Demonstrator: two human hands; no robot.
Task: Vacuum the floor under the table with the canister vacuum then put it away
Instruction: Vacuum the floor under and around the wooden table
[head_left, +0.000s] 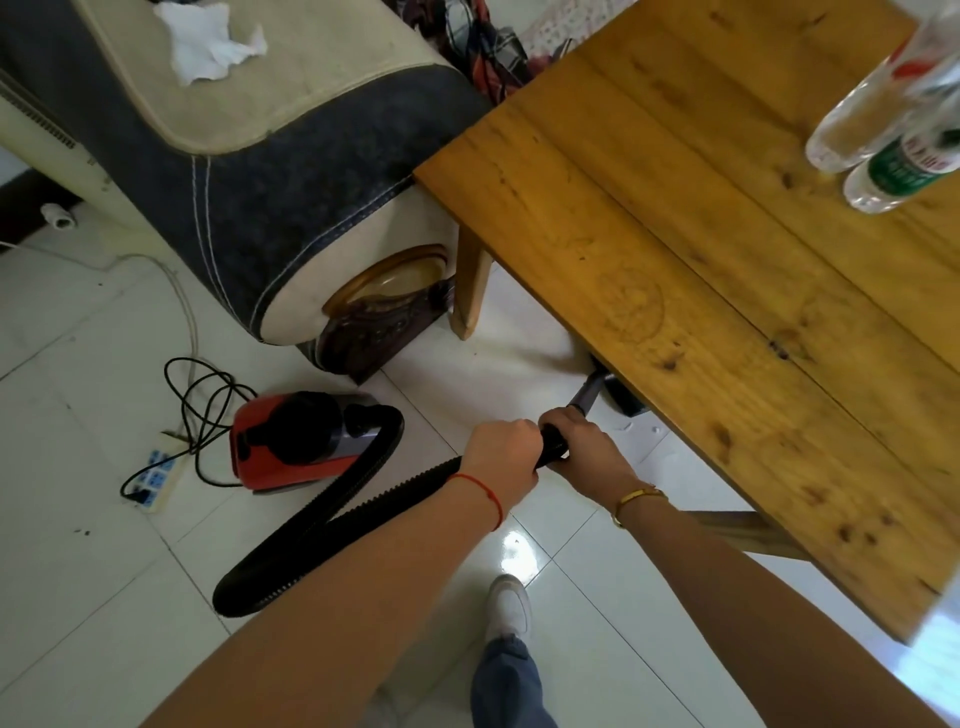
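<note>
A red and black canister vacuum sits on the white tiled floor to the left. Its black ribbed hose loops down and back up to a black handle. My left hand grips the hose end of the handle. Just ahead of it, my right hand grips the handle too. A grey wand runs from the handle under the wooden table. The black floor head peeks out below the table edge, mostly hidden.
A sofa arm stands left of the table, close to the table leg. A power strip and black cord lie beside the vacuum. Two plastic bottles stand on the table. My white shoe is below.
</note>
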